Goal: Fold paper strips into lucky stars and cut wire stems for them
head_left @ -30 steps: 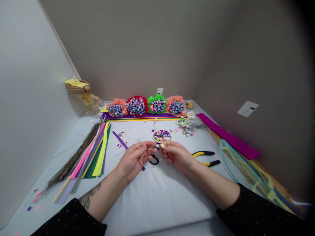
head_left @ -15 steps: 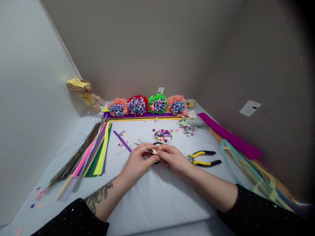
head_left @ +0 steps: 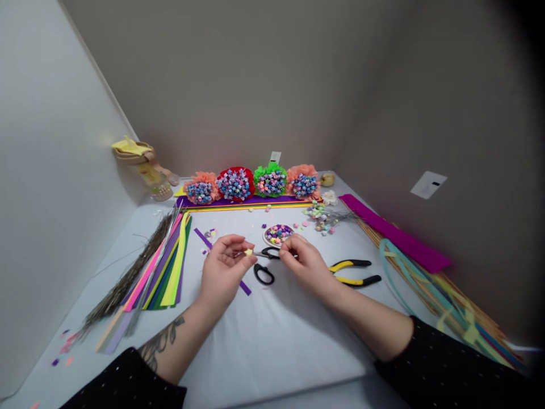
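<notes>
Between the thumb and fingertips of my left hand (head_left: 225, 267) is a small pale yellow paper star (head_left: 249, 253). My right hand (head_left: 306, 262) is closed in a pinch to the right of it; what its fingertips hold, if anything, is too small to make out. Black-handled scissors (head_left: 264, 275) lie on the table between my hands, their blades partly behind my left hand. Just beyond my right hand sits a round dish (head_left: 267, 243) of small purple, pink and yellow paper stars. A purple paper strip (head_left: 244, 287) passes under my left hand.
Yellow-and-black pliers (head_left: 353, 281) lie at right. Paper strips (head_left: 170, 278) and a bundle of wires (head_left: 131, 275) are at left. Several paper-star bouquets (head_left: 235, 184) stand along the back. Magenta paper (head_left: 395, 233) and thin sticks lie along the right wall.
My hands have moved apart, the left one leftward with the yellow star, the right one slightly right. The scissors between them now show more fully.
</notes>
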{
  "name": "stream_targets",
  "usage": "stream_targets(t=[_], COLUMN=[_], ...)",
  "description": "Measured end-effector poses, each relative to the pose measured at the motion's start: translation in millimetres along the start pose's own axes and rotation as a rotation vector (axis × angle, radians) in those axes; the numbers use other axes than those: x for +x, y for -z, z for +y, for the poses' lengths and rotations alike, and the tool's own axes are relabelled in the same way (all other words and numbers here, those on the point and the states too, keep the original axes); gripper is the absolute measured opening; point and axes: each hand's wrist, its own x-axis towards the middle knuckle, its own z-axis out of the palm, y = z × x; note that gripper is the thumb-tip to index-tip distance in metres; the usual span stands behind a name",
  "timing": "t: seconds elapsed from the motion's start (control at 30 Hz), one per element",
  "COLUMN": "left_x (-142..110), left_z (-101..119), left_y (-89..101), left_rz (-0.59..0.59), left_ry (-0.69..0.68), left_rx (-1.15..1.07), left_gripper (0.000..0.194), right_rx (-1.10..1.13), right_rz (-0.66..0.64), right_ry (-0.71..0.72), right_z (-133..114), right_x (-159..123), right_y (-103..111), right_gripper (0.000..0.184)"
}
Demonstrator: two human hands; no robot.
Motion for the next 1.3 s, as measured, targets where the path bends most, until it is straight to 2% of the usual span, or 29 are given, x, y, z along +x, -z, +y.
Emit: stream_targets(t=[0.13,0.23,0.33,0.4,0.53,0.6,0.63,0.7,0.77,0.83,0.93,1.0,1.07,1.2,1.3], left_x=[7,9,10,8,3,0,0,-2,-4,-7,-12,-16,-17,-15,-13], left_z=[5,2,-4,-6,-4,-1,1,4,5,4,1,-1,-2,-3,-2], left_y=[5.7,7.5,7.3,6.1,3.0,1.6,0.9,-0.2,-1.4,-2.9,-5.4,-6.6,-7.0,-6.4,-5.9], left_rz=[0.087,0.092,0.071,0.035,-0.140,-0.206,-0.218,-0.218,-0.258,-0.358,-0.511,-0.561,-0.582,-0.560,-0.546], left_ry=[-0.046,-0.043,-0.048,-0.002,0.078,0.075,0.091,0.154,0.228,0.284,0.340,0.366,0.398,0.441,0.385], left_rx=[-0.006,-0.020,-0.068,-0.061,0.156,0.213,0.201,0.146,0.135,0.184,0.264,0.292,0.302,0.259,0.310], left_gripper=[0.036,0.037,0.054,0.060,0.024,0.020,0.021,0.022,0.023,0.023,0.025,0.026,0.026,0.024,0.021], right_rx=[-0.094,-0.102,0.023,0.190,0.486,0.510,0.474,0.349,0.260,0.291,0.527,0.697,0.795,0.875,0.913], right_rz=[0.070,0.087,0.067,-0.016,-0.332,-0.445,-0.450,-0.350,-0.180,-0.081,-0.134,-0.211,-0.235,-0.117,-0.028], right_ry=[-0.006,-0.010,-0.133,-0.252,-0.443,-0.471,-0.438,-0.278,-0.090,-0.022,-0.188,-0.325,-0.385,-0.385,-0.399], right_z=[10,12,9,6,-1,-3,-4,-6,-9,-10,-9,-7,-6,-7,-9], right_x=[8,10,9,5,-5,-8,-8,-8,-7,-7,-10,-12,-12,-8,-5], right_y=[12,15,11,4,-11,-14,-14,-9,-4,-1,-4,-9,-12,-9,-4], right_gripper=[0.015,0.015,0.016,0.016,0.018,0.020,0.021,0.021,0.017,0.016,0.018,0.021,0.025,0.026,0.028])
